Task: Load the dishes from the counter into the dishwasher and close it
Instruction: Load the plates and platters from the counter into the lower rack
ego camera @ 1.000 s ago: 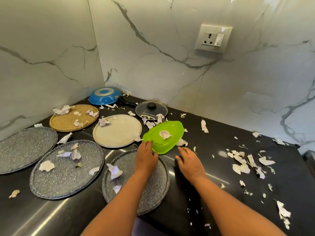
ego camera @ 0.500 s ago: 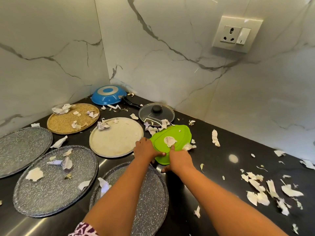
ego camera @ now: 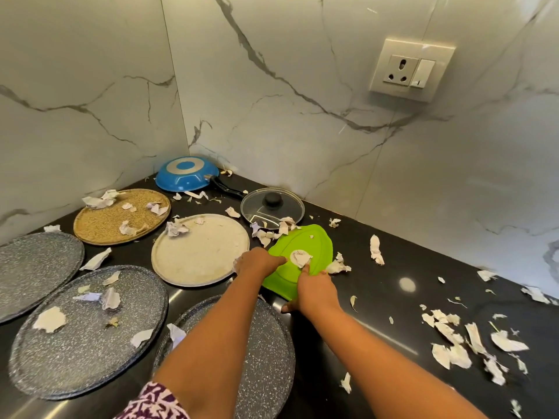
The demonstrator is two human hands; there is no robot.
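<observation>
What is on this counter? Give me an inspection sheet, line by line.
Surface: black polished counter, littered.
Job's things: green leaf-shaped plastic plate; three grey speckled round trays; tan round tray; cream round plate; overturned blue frying pan; glass lid with black knob.
Clutter: torn white paper scraps on counter and dishes.
Grippers: left hand and right hand both grip the green plate's near edges.
Cables: nothing seen.
Surroundings: white marble-look walls; wall socket with switch; dishwasher not in view.
</observation>
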